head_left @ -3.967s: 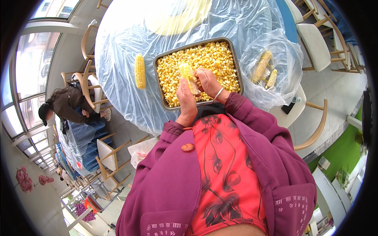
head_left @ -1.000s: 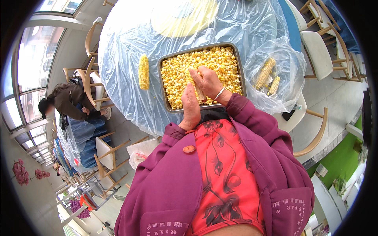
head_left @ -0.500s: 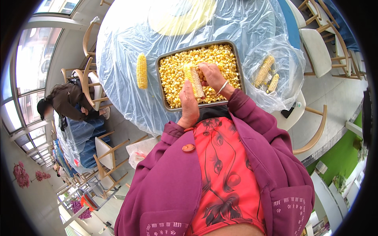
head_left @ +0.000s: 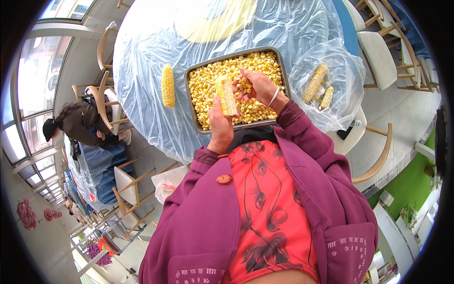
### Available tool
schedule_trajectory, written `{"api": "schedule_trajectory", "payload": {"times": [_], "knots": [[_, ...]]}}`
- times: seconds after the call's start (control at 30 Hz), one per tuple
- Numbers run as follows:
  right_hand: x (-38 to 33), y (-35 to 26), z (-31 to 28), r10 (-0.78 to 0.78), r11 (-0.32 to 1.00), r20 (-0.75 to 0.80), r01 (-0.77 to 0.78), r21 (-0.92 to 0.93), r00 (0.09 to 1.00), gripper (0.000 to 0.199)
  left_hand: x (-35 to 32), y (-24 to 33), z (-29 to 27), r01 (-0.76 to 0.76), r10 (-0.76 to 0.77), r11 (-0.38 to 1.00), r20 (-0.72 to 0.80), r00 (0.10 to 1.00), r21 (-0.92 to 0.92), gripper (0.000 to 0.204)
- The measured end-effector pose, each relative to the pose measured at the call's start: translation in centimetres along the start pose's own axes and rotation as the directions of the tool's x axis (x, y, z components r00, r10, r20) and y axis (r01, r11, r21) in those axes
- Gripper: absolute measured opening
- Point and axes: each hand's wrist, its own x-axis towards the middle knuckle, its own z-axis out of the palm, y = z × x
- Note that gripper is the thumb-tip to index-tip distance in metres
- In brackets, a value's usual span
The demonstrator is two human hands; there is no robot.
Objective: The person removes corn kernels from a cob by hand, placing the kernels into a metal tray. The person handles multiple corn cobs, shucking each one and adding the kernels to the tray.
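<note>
My left hand (head_left: pixel 220 122) is wrapped round the lower part of a corn cob (head_left: pixel 228 98), held upright over the tray. Much of the cob's right side is stripped to pale core, while yellow kernels line its left edge. Just right of it my right hand (head_left: pixel 263 89) is cupped, palm turned up, with loose corn kernels (head_left: pixel 244 86) in its curled fingers. Below both hands the dark metal tray (head_left: pixel 283 71) is filled with yellow kernels (head_left: pixel 208 78). Left of the tray lies a whole ear of corn (head_left: pixel 168 86).
A clear plastic bag (head_left: pixel 347 78) with stripped cobs (head_left: pixel 316 83) lies right of the tray. Plastic sheeting (head_left: pixel 146 52) covers the round table. Chairs (head_left: pixel 378 59) stand around it. At the left a person (head_left: pixel 82 120) bends over another table.
My right hand has drawn off the cob and rolled palm up, showing loose kernels in its fingers. The left hand keeps its hold on the cob.
</note>
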Motion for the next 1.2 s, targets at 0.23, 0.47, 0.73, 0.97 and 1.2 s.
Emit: {"api": "schedule_trajectory", "payload": {"times": [0.23,0.47,0.73,0.97,1.2], "knots": [[0.1,-0.2,-0.4,-0.125,0.972,-0.051,0.112,-0.208,0.991,0.032,0.4,-0.8,-1.3,-0.038,0.038,0.999,-0.007,0.999,0.034,0.037],[1.2,1.0,-1.6,-0.656,0.473,0.080,0.492,-0.731,0.750,0.018,0.4,-1.9,-1.5,-0.132,0.142,0.974,-0.042,0.989,0.187,0.033],[0.6,1.2,-0.4,-0.772,0.401,-0.005,0.481,-0.780,0.636,0.030,-0.1,-1.7,-1.4,-0.158,0.170,0.928,-0.006,0.985,0.337,0.031],[-1.2,1.9,2.7,-0.640,0.423,0.021,0.375,-0.825,0.768,0.048,-0.5,-1.6,-0.7,-0.179,0.175,0.916,0.044,0.984,0.360,0.031],[-1.0,2.3,1.9,-0.748,0.277,0.145,0.504,-0.818,0.647,0.034,-1.0,-1.6,-1.3,-0.194,0.165,0.898,0.106,0.981,0.396,0.030]]}}
